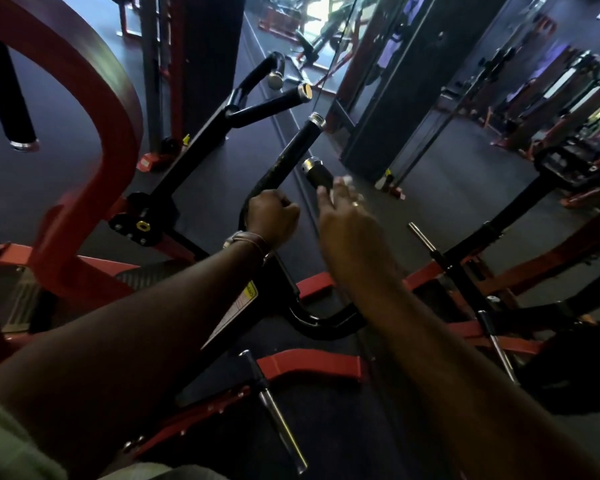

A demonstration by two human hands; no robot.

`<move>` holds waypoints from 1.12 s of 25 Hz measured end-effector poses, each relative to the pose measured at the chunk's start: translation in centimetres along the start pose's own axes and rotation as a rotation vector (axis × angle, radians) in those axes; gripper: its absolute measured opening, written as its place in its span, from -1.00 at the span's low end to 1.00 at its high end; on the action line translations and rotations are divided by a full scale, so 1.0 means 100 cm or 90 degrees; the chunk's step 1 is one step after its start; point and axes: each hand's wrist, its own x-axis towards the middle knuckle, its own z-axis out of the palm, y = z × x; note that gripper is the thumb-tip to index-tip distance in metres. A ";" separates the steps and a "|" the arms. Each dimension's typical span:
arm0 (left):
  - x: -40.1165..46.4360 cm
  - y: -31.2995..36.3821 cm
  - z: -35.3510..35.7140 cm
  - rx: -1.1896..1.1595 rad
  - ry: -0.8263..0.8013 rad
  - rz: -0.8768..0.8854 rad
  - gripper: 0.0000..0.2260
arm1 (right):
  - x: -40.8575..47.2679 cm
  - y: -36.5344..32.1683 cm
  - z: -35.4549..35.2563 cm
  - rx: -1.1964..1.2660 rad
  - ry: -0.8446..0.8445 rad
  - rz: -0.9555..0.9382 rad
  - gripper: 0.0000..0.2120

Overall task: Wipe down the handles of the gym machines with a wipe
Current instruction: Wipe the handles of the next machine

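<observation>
1. A person leans over a black-and-red gym machine, the left hand (273, 216) curled tight round the base of a long black handle (293, 157) where it bends, steadying it.
2. The right hand (347, 213) reaches for the short neighbouring handle (317, 173) with its silver end cap; a pale wipe (343, 183) shows at the fingertips, pressed against the grip. How firmly the fingers close on the wipe cannot be told; they look loosely curved, and the frame is blurred there.
3. To do the stroke well, the wipe probably needs wrapping right round the short handle, then drawing from the cap back toward the frame, turning the wrist to cover the underside.
4. Two more handles (274, 102) stand farther off, apparently not yet being worked.
</observation>
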 end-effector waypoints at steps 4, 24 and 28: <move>0.001 0.009 0.000 0.218 -0.068 0.017 -0.79 | 0.050 -0.030 0.001 -0.016 -0.023 0.063 -0.53; -0.001 0.001 -0.002 0.178 -0.176 0.139 -0.84 | 0.052 0.062 -0.014 1.074 -0.414 0.487 -0.69; 0.001 0.003 0.000 0.173 -0.173 0.125 -0.85 | 0.092 0.046 -0.004 1.144 -0.364 0.524 -0.67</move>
